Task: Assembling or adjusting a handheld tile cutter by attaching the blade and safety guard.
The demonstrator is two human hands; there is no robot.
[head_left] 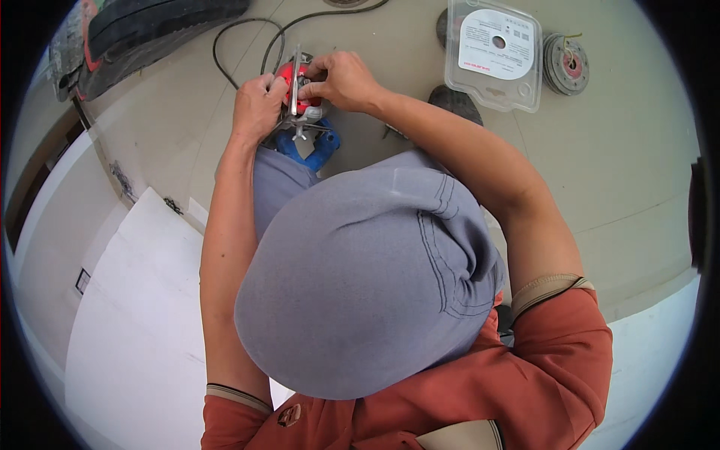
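A hand-held power cutter [318, 143] with a blue handle, a red body and a metal base plate rests on the floor in front of my knees. My left hand [258, 109] is closed on the left side of its red part, fingers curled in. From the right, my right hand [343, 81] grips the middle of the cutter with bent fingers and thumb beside the upright plate. What lies under the fingertips is too small to make out. A metal wing screw [300, 135] sticks out below the plate.
A black cable [281, 34] curves across the tiled floor behind the cutter. At the upper right lie a clear plastic disc package [531, 82] with a white round label and a stack of worn discs [556, 66]. A large black-and-red object [150, 34] stands at the upper left.
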